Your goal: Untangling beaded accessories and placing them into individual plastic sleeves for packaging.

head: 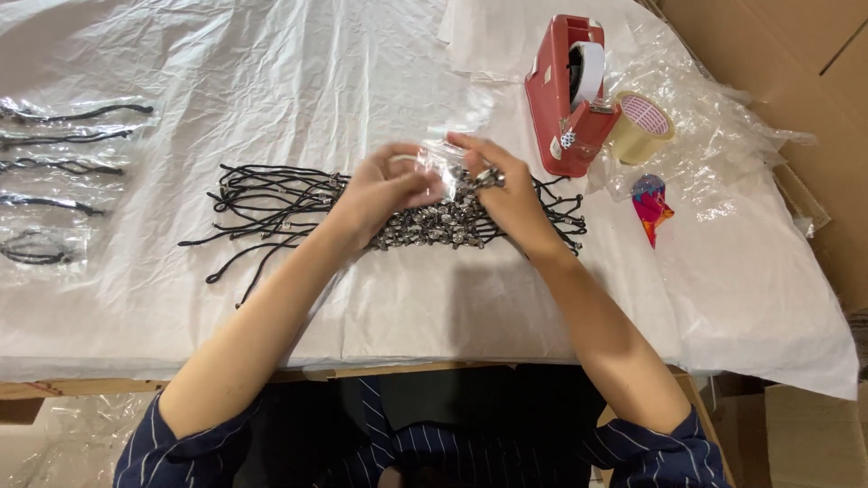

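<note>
Pinching a clear bag [440, 163], left hand [384, 194], right hand [506, 194] seemingly gripping a beaded cord [488, 178]

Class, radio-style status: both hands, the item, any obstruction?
Left hand and right hand both grip small clear bag. Black cord bracelets underneath. Nothing obstructing.

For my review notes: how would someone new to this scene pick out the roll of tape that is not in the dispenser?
Start at the red tape dispenser at the far right of the white-covered table. The loose tape roll leans against the dispenser's right side on crinkled clear plastic. It is tan, unlike the white roll mounted in the dispenser.
</note>
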